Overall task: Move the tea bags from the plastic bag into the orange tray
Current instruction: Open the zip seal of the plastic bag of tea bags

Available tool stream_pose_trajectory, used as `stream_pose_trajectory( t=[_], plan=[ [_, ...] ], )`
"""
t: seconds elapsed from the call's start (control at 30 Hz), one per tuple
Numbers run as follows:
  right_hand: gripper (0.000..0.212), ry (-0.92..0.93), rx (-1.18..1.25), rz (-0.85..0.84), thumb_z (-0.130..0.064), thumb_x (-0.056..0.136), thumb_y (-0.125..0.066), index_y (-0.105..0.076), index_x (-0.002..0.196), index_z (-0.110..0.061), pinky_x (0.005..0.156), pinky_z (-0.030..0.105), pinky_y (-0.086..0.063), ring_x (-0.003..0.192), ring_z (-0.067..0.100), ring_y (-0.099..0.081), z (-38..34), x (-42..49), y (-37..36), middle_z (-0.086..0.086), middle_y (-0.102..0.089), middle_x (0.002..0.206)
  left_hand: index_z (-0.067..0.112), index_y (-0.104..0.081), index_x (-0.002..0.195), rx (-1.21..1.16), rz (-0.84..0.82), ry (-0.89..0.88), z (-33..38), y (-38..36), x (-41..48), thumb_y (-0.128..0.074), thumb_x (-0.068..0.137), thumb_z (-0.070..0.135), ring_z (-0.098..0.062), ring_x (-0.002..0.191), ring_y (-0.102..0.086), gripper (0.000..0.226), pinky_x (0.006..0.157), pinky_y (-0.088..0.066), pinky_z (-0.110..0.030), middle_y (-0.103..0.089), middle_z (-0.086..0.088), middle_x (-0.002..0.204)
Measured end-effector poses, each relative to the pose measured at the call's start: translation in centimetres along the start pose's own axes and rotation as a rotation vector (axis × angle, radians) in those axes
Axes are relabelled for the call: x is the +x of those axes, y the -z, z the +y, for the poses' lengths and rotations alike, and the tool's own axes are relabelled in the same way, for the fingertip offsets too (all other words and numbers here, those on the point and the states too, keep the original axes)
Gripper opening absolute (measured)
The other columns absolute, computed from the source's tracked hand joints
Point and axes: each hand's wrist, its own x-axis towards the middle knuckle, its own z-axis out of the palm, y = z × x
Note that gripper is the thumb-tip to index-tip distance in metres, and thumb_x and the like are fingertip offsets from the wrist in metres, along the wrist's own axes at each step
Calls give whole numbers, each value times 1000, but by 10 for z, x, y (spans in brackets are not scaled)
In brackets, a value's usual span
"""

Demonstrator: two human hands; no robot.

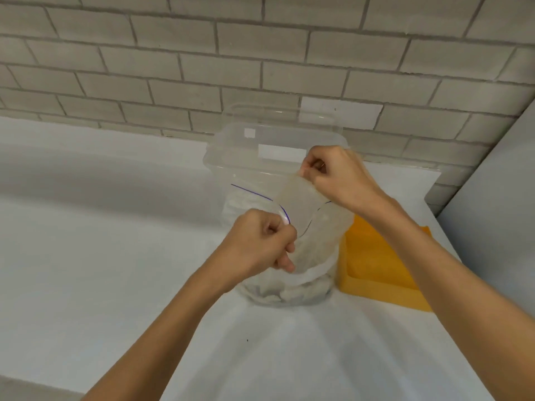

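Observation:
A clear plastic bag (295, 209) with a blue zip line stands upright on the white counter, its bottom full of pale tea bags (286, 290). My left hand (260, 241) pinches the near lip of the bag's mouth. The far lip is pinched by my right hand (338, 175), and the mouth is stretched between the two. The orange tray (373, 261) lies flat on the counter just right of the bag, partly hidden under my right forearm. What shows of it holds nothing.
A large clear plastic container (260, 146) stands directly behind the bag against the brick wall (173, 68). The white counter (101, 227) stretches left and toward me. A grey vertical panel (498, 183) bounds the right side.

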Motion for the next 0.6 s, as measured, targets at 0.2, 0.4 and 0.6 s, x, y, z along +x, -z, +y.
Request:
stream_pose_trajectory(
  t=[0.2,0.4,0.6],
  plan=[
    [4,27,107,-48,-15,92,-56,-58,92,-18,54,17,-43,63,7,-61,-18,-9,-11,-4,-67,70,32,-68,83,744,433,-592,19,47,31,-54,89,49,-15,91,-47,23,75,-31,-30,-61,14,96],
    [30,139,-323,-102,-12,93,-46,-65,97,-35,66,29,-40,83,13,-56,-26,-25,-23,-3,-55,94,32,-69,107,1040,87,-361,-11,46,80,-53,91,31,-27,107,-57,22,82,-33,-35,-63,1,117],
    [62,-284,-482,-397,-15,88,-54,-37,138,-48,79,33,-34,120,26,-46,8,-39,-35,1,-44,133,41,-31,143,1110,126,-406,-19,50,64,-59,83,5,-25,97,-56,75,66,-30,-33,-43,0,120]
  ],
)
